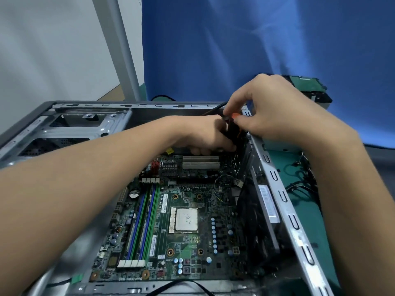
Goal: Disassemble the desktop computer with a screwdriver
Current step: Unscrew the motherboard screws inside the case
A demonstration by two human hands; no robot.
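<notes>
An open grey computer case (64, 129) lies on its side with the green motherboard (183, 223) exposed and a bare processor (184, 220) at its middle. My left hand (205, 135) reaches into the far right corner of the case, fingers curled down around something dark there. My right hand (275, 110) comes over the case's right wall and pinches the black and orange screwdriver (232, 116) by its handle. The screwdriver's tip is hidden behind my hands.
White expansion slots (201, 162) and blue and green memory slots (145, 223) sit on the board. A black fan (258, 227) stands against the right wall (284, 189). Loose cables (301, 180) lie on the green mat (307, 212); a removed drive (310, 86) sits behind, before a blue cloth.
</notes>
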